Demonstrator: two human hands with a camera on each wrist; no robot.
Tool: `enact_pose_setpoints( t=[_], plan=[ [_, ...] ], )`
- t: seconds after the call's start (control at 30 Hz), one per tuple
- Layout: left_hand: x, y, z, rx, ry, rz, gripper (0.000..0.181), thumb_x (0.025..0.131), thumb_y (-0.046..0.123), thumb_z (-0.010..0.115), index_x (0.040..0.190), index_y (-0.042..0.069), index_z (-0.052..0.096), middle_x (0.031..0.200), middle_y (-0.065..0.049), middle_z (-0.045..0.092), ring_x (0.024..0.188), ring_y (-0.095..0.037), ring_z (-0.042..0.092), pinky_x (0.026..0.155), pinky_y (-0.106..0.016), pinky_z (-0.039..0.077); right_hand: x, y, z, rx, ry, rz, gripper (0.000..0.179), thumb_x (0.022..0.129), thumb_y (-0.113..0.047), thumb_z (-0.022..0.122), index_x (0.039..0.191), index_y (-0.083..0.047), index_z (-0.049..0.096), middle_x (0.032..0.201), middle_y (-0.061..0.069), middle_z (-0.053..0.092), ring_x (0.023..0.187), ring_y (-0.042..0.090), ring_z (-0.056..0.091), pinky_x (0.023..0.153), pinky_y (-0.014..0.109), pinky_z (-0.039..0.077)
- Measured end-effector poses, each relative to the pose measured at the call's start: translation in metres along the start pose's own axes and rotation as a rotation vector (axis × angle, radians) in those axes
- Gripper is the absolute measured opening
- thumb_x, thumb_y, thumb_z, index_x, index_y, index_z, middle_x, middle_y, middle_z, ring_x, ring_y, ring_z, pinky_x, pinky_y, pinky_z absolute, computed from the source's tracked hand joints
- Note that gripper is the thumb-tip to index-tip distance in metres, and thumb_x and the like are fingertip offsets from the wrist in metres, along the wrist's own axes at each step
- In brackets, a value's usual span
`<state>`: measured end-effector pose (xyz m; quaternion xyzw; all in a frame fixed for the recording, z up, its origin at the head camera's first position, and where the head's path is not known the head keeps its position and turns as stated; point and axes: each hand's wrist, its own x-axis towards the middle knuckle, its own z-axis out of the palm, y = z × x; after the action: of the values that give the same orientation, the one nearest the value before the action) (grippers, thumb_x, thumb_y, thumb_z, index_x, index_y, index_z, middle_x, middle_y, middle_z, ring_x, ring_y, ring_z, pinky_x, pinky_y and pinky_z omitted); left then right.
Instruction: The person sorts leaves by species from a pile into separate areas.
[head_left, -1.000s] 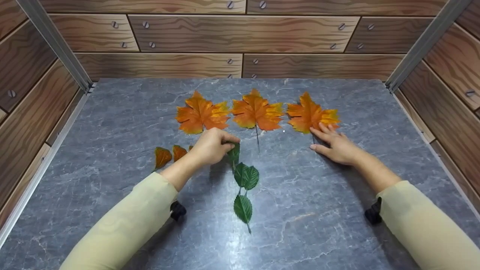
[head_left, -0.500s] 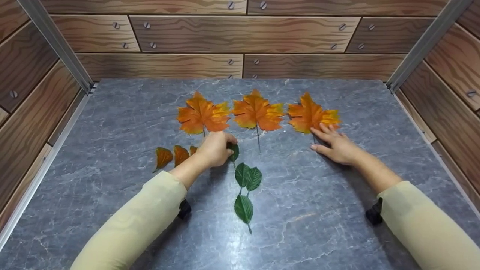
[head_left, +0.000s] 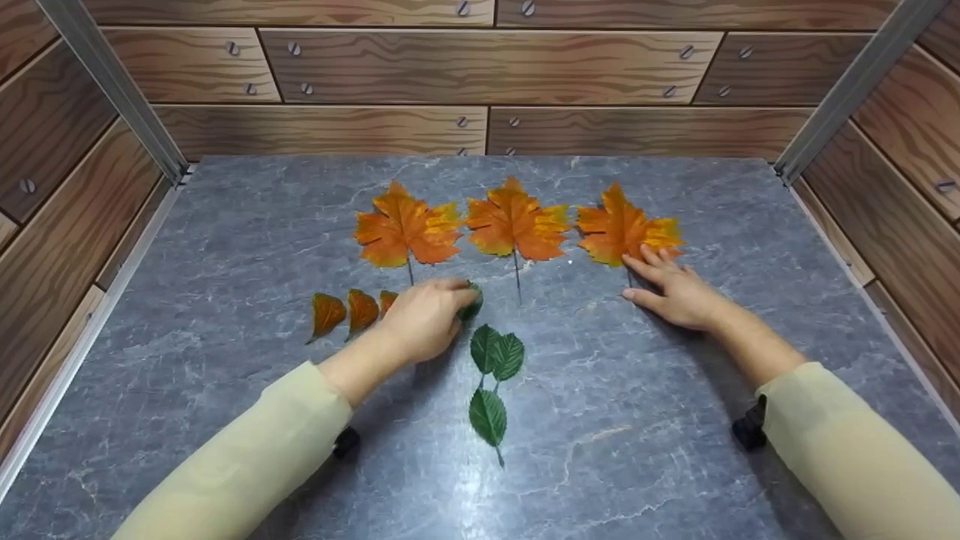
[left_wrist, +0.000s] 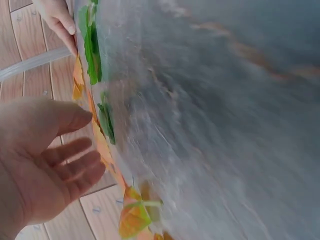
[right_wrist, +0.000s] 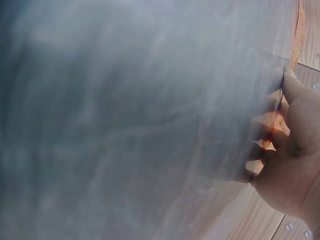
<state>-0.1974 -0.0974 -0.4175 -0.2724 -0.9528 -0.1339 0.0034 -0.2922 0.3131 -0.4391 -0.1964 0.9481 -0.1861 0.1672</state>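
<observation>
My left hand point(head_left: 424, 319) is beside a green leaf point(head_left: 472, 301), its fingers overlapping that leaf in the head view. In the left wrist view the fingers are loosely bent with nothing between them. Nearer to me lie more green leaves point(head_left: 487, 416), two side by side and one below, with stems. My right hand point(head_left: 679, 296) rests with spread fingers on the lower edge of the right orange maple leaf point(head_left: 619, 225). Two similar maple leaves, a middle one point(head_left: 517, 221) and a left one point(head_left: 409, 229), complete a row.
Small brown-orange leaves point(head_left: 327, 315) lie in a row at the left, the rightmost partly hidden by my left hand. Everything lies on a grey marbled tabletop point(head_left: 645, 450). Wood-patterned walls point(head_left: 487, 67) and metal posts point(head_left: 112, 82) bound the far side and both sides.
My left hand, which pinched the upper green leaf, has let go and drawn slightly toward me. That leaf stays above the other green ones. My right hand has stayed in place.
</observation>
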Motion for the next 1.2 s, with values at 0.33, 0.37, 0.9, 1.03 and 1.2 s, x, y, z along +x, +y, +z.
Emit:
enact_pose_setpoints(
  t=[0.33,0.37,0.9,1.03,1.2],
  plan=[
    [-0.026,-0.009,-0.006,0.113,-0.285,0.088,0.069,0.103,0.014,0.063,0.166,0.005,0.035,0.173,-0.015,0.026,0.16,-0.037,0.018,0.13,-0.048,0.013,0.0,0.0,-0.001,0.002,-0.008,0.006,0.079,0.109,-0.057,0.049,0.171,-0.013,0.023,0.175,0.024,-0.001,0.159,0.048,-0.009,0.122,0.071,-0.004],
    [-0.027,-0.01,-0.006,0.118,-0.299,0.098,0.071,0.103,0.017,0.062,0.166,0.004,0.033,0.173,-0.015,0.024,0.161,-0.037,0.016,0.13,-0.048,0.012,0.0,0.0,-0.001,0.001,-0.007,0.006,0.079,0.109,-0.057,0.049,0.171,-0.014,0.023,0.175,0.024,-0.001,0.159,0.048,-0.009,0.122,0.071,-0.004],
    [-0.028,-0.01,-0.01,0.118,-0.493,0.085,0.09,0.101,0.05,0.062,0.169,0.006,0.022,0.176,-0.011,0.015,0.162,-0.031,0.012,0.13,-0.043,0.015,0.0,0.0,0.0,-0.002,0.012,-0.017,0.078,0.11,-0.054,0.05,0.17,-0.012,0.025,0.174,0.025,0.002,0.158,0.05,-0.006,0.121,0.073,-0.003],
    [-0.027,-0.009,-0.011,0.116,-0.491,0.08,0.094,0.099,0.051,0.064,0.169,0.005,0.023,0.176,-0.012,0.016,0.161,-0.031,0.016,0.129,-0.042,0.019,0.0,0.0,0.0,-0.007,0.013,-0.019,0.078,0.11,-0.054,0.051,0.17,-0.012,0.025,0.175,0.025,0.002,0.158,0.05,-0.006,0.121,0.074,-0.002],
    [-0.026,-0.007,-0.01,0.115,-0.497,0.074,0.094,0.098,0.051,0.064,0.169,0.005,0.023,0.176,-0.011,0.015,0.161,-0.031,0.017,0.125,-0.044,0.031,0.0,0.0,-0.001,-0.012,0.01,-0.01,0.078,0.11,-0.055,0.05,0.17,-0.013,0.024,0.175,0.024,0.002,0.159,0.049,-0.006,0.121,0.074,-0.002]
  ],
)
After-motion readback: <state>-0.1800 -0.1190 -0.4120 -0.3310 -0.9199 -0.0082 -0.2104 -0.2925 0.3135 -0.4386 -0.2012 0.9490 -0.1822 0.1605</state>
